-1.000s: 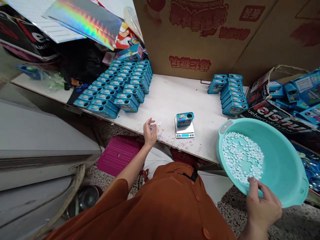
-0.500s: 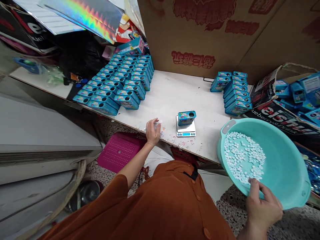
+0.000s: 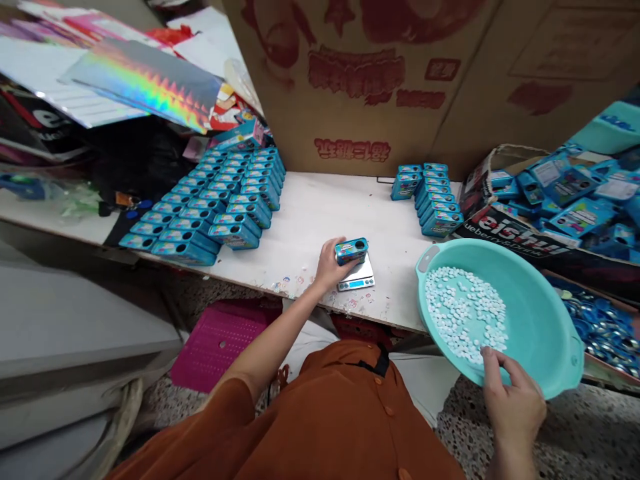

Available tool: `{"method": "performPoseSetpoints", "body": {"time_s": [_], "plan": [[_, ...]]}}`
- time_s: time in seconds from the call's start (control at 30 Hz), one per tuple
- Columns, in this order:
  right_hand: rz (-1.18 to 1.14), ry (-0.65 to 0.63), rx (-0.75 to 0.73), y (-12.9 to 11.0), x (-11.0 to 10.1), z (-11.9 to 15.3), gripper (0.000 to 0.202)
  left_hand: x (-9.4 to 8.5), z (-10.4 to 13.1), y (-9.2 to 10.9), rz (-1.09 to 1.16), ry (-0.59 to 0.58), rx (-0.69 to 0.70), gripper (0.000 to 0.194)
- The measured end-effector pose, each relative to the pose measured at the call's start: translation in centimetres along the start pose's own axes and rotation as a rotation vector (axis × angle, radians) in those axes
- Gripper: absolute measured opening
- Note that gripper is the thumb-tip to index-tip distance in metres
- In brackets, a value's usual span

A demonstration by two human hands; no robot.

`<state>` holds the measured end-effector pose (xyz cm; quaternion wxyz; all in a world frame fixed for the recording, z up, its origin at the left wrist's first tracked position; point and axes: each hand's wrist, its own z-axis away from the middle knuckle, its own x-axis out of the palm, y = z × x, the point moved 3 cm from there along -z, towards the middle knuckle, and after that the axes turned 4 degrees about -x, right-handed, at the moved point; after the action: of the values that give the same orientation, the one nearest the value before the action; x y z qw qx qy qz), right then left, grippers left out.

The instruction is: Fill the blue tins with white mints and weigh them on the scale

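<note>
My left hand (image 3: 330, 268) has its thumb and fingers around a small blue candy tin (image 3: 351, 251) with a dark round opening in its top. The tin is over the plate of a small silver kitchen scale (image 3: 358, 277) near the table's front edge; whether it still touches the plate I cannot tell. At the near rim of a turquoise basin (image 3: 543, 333), my right hand (image 3: 517, 397) is closed, thumb against curled fingers. What it holds, if anything, is hidden. Many small white candies (image 3: 465, 313) lie in the basin's left part.
Rows of blue tins (image 3: 215, 200) stand at the table's left, with a smaller group (image 3: 435, 200) at the back right. A large cardboard box (image 3: 345, 113) rises behind. An open carton (image 3: 520, 233) of blue tins and a tray of shiny blue lids (image 3: 600, 327) are right.
My left hand has moved right from the table edge and taken hold of the tin at the scale. My right hand stays at the basin's near rim. The view has shifted.
</note>
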<state>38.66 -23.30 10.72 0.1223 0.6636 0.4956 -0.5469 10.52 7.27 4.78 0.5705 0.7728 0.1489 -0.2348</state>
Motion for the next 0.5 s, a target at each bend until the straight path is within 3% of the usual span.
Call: {"method": "performPoseSetpoints", "body": {"time_s": [0.07,0.13,0.23,0.33,0.43,0.5], "plan": [[-0.093,-0.025,0.014,-0.6,-0.1,-0.3,0.041,0.7,-1.1,2.0,0.052,-0.086,-0.036,0.043],[-0.17,-0.03,0.019,-1.0,0.0,-0.6,0.04,0.6,-1.8,5.2,0.115,-0.114,0.041,0.036],[-0.194,0.002,-0.009,-1.3,0.5,-0.9,0.036,0.1,-2.2,11.6,0.186,-0.087,0.348,0.038],[-0.176,0.028,-0.046,-1.3,0.9,-0.7,0.033,1.7,-2.2,16.6,0.114,-0.24,0.611,0.035],[-0.196,0.023,-0.061,-1.2,1.0,-0.3,0.029,4.7,-2.2,18.5,-0.024,-0.473,0.727,0.029],[-0.207,0.02,-0.073,-1.2,1.0,-0.1,0.028,5.9,-2.2,18.9,-0.053,-0.507,0.752,0.029]]}}
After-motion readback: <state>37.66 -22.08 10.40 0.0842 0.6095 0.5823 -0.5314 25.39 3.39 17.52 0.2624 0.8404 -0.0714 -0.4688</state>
